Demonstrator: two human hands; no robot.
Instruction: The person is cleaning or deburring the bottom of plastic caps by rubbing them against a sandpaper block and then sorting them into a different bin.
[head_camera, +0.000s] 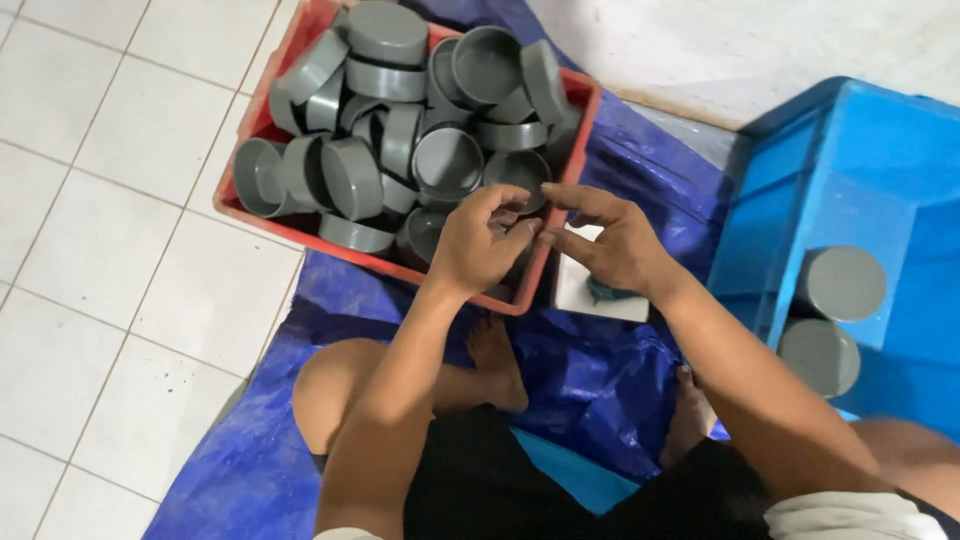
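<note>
White floor tiles (120, 200) fill the left side. On them sits a red crate (262, 214), heaped with grey round caps (385, 120) that lie at every angle, some open side up, some on edge; the lower ones are buried under the pile and cannot be counted. The crate's near right corner is hidden behind the hands.

The left hand (478, 245) hovers over that corner, fingers (520, 232) curled in with thumb and forefinger drawn together. Whether they pinch anything is hard to tell; whatever sits there is too small or covered by the knuckles. The right hand (612, 245) meets it fingertip to fingertip, its fingers (575, 198) bent and close together, also with no clear object visible between them.

Under the right hand lies a white flat block (600, 298) with a dark blue-green bit on top, mostly covered by the wrist. A blue tarp (590, 390) spreads below, under the person's crossed legs and bare feet.

At the right stands a blue bin (860, 150), cut off by the frame edge, with 2 grey caps (838, 284) resting closed side up inside it.
</note>
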